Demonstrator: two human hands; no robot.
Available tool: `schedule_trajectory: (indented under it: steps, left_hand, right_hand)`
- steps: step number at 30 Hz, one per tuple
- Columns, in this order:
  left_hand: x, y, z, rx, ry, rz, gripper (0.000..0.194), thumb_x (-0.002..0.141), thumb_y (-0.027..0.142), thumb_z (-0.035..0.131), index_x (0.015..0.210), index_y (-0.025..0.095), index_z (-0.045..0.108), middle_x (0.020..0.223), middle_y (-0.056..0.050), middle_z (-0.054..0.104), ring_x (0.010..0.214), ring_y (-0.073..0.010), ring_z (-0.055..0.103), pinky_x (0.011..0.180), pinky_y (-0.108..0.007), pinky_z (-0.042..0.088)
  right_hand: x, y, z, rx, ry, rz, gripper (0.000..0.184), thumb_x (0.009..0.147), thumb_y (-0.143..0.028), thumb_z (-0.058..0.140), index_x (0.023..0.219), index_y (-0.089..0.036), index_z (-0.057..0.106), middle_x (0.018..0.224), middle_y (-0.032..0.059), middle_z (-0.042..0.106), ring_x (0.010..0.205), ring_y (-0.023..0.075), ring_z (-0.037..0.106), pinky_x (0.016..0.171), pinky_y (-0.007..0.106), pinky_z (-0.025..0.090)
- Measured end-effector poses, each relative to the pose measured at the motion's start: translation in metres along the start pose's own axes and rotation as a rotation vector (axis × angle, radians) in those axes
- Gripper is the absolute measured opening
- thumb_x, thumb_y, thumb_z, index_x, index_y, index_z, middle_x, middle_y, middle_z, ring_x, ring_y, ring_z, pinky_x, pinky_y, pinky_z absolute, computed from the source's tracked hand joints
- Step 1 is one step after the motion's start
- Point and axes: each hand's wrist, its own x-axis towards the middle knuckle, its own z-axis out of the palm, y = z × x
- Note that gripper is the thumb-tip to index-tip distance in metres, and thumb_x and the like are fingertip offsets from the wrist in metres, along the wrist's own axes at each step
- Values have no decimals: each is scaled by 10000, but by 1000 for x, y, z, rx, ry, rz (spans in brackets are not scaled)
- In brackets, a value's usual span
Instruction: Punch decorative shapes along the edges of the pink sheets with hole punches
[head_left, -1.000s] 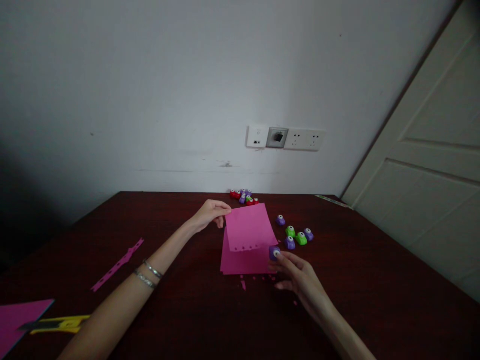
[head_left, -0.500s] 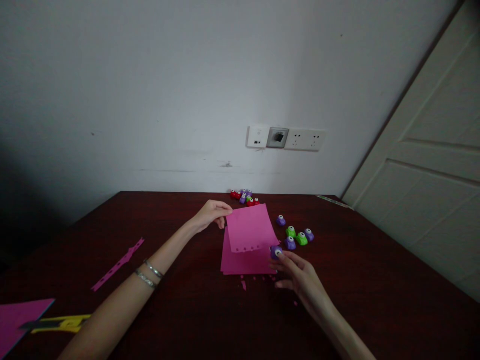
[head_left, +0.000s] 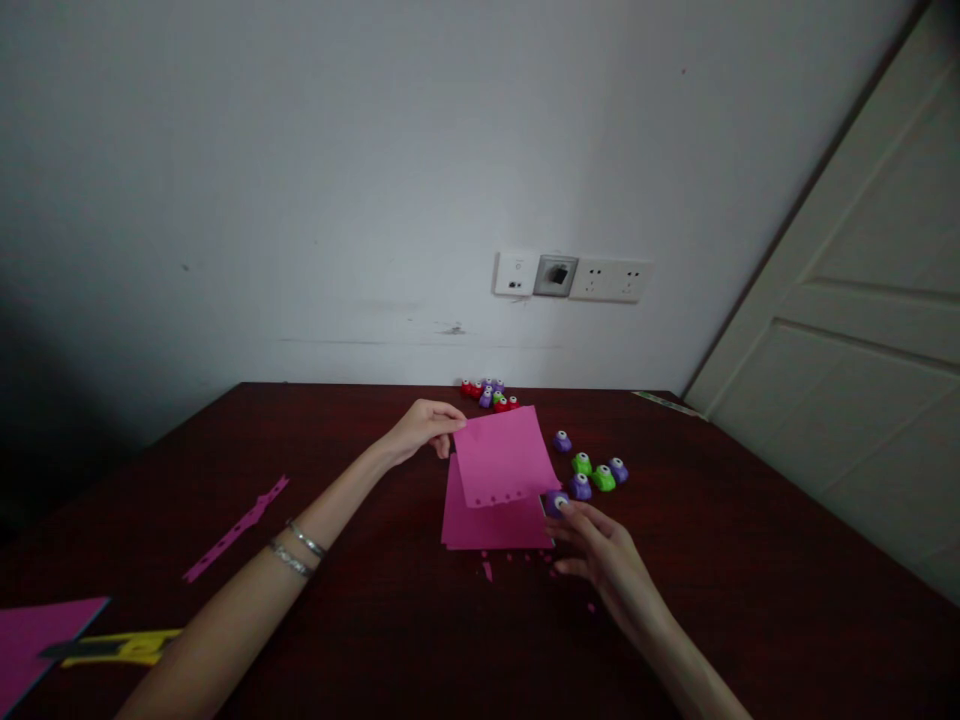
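My left hand [head_left: 426, 430] pinches the upper left corner of a pink paper sheet [head_left: 502, 450], with a row of small punched holes along its lower edge. Under it lies a larger pink paper stack [head_left: 487, 530]. My right hand [head_left: 596, 540] is closed on a purple craft punch [head_left: 556, 503] with an eye-shaped button, at the sheet's lower right corner. Whether paper sits in the punch's slot I cannot make out. Just behind that hand stand more punches, among them a green punch [head_left: 604, 478] and a purple punch [head_left: 580, 487].
Red, purple and green punches [head_left: 487, 397] cluster near the wall. To the left lie a holed pink paper strip [head_left: 236, 530], a yellow box cutter [head_left: 120, 648] and pink paper [head_left: 37, 640]. Tiny paper scraps [head_left: 487, 570] dot the dark table [head_left: 375, 640].
My right hand has shifted the purple punch slightly right, along the sheet's lower right corner. The sheet has turned a little, while my left hand keeps its pinch.
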Motion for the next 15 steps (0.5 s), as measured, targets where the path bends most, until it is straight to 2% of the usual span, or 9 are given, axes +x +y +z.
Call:
schedule_trajectory:
  steps: [9,15]
  left_hand:
    - [-1,3,1,14,5,12,321,734,319,632,949,80,627,504,-17,586,403,-107,546,419,-225,405]
    - [-2,4,1,18,-1,3,294,739,320,636,926,93,633,495,-15,590,403,-87,544,393,-192,362]
  right_hand:
    - [2,3,-2,-57,3,19,370,669,-430,676,893,-150,586,801,75,645,842,229,603,460,260,525]
    - [3,3,-2,-74,5,17,382,670,-438,671,909,-152,586,823,81,645,844,227,597,457,255,523]
